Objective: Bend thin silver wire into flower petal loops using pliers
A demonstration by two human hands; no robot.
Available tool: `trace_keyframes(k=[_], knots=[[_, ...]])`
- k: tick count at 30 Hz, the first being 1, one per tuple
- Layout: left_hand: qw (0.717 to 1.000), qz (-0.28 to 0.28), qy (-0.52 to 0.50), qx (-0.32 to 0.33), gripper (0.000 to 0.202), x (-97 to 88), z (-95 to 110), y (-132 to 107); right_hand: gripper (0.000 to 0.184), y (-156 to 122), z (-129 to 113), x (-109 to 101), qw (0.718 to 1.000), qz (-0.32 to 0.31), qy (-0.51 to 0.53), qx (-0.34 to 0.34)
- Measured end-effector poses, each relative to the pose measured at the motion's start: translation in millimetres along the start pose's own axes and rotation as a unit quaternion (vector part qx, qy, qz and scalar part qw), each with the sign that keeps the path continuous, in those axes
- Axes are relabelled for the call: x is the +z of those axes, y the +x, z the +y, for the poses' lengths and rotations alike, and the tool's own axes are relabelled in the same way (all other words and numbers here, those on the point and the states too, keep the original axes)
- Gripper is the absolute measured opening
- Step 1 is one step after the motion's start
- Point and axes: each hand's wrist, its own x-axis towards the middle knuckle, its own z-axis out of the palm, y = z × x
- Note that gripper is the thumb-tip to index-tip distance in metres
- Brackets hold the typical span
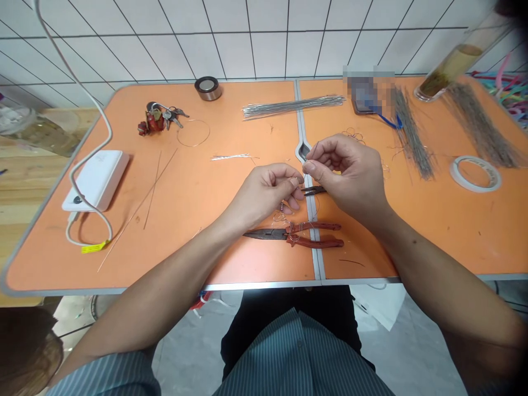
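Above the middle of the table, my left hand is closed in a pinch on thin wire. Close to its right, my right hand pinches with thumb and forefinger, seemingly at the same fine wire; the strand is too thin to follow between them. Loops of thin coppery wire show below my left fingers. Long-nose pliers with red handles lie just beneath, jaws pointing left, with wire tangled over them. The dark tip of another tool shows between my hands, its rest hidden behind my right hand.
A bundle of straight wires lies at the back. Bunches of fine wire, a white tape roll and a tilted clear cup are right. A power bank, keys and dark tape are left.
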Motion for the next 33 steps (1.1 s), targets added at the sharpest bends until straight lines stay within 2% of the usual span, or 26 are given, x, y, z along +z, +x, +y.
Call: trace_keyframes(k=[6,11,18,33], knots=[[0.999,-0.014,0.035,0.014,0.017,1.2,2,-2,0.010,1,2,5,1.000,-0.015,0.026,0.004],[0.998,0.001,0.050,0.024,0.020,1.8,4,-3,0.009,4,2,8,0.999,-0.024,0.025,0.021],[0.999,0.005,0.041,0.014,0.006,2.4,5,-3,0.010,6,2,8,0.999,-0.030,0.001,0.031],[0.998,0.011,0.056,0.017,0.026,1.6,6,-4,0.009,8,2,12,0.999,-0.035,0.005,0.034]])
